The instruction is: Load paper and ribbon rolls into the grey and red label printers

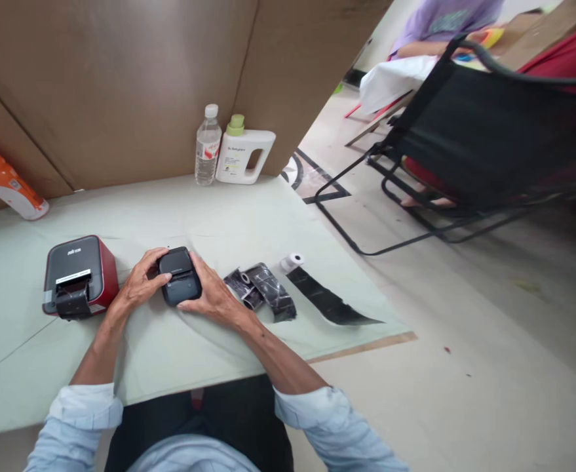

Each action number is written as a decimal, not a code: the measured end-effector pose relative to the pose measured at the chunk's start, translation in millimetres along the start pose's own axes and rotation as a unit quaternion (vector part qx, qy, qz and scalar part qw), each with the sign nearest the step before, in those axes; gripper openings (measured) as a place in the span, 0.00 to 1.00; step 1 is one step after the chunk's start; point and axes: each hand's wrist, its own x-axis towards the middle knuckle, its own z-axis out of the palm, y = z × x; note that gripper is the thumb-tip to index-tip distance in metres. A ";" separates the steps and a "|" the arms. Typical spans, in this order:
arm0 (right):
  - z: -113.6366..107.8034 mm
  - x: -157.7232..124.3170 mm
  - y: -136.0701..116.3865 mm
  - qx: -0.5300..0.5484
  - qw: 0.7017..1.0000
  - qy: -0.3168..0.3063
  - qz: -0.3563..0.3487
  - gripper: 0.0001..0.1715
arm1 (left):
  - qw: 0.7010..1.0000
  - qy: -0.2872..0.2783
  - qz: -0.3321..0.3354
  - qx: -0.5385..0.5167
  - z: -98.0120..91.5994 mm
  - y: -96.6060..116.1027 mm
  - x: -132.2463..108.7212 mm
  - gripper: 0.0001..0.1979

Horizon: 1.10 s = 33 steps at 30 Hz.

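A small black label printer (179, 276) lies on the pale cloth-covered table (179, 216) in front of me. My left hand (140, 283) wraps its left side, fingers curled over the top edge. My right hand (212, 293) presses against its right side with the fingers closed round it. A larger red and black printer (78, 275) stands to the left of my left hand. To the right lie black ribbon rolls (263, 292) and a small white roll (293, 260) with a black strip (331, 303) unrolled from it.
A clear water bottle (208, 145) and a white jug with a green cap (244, 152) stand at the back by the cardboard wall (120, 85). An orange bottle (5, 180) lies far left. A black folding chair (484, 137) stands on the floor right; another person sits beyond.
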 end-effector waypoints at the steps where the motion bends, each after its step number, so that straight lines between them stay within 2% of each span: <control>1: -0.1 0.4 -1.3 0.000 1.000 0.002 -0.001 0.75 | 1.000 -0.002 -0.005 0.000 -0.4 -0.2 0.2 0.29; 8: -0.2 1.7 -1.9 -0.001 1.000 0.007 -0.016 0.77 | 1.000 -0.012 -0.016 0.014 -2.1 4.0 1.4 0.28; 16: -0.3 4.0 5.9 -0.052 0.997 0.004 -0.065 0.78 | 0.999 -0.014 -0.003 0.035 -2.6 5.9 -1.0 0.29; 21: -0.4 3.5 6.4 -0.064 0.996 0.001 -0.061 0.77 | 0.999 -0.011 -0.003 0.044 -2.2 3.4 -1.6 0.30; 33: 0.2 2.6 6.2 -0.058 0.996 -0.002 -0.061 0.76 | 0.995 0.017 0.001 0.094 6.5 4.3 -3.2 0.26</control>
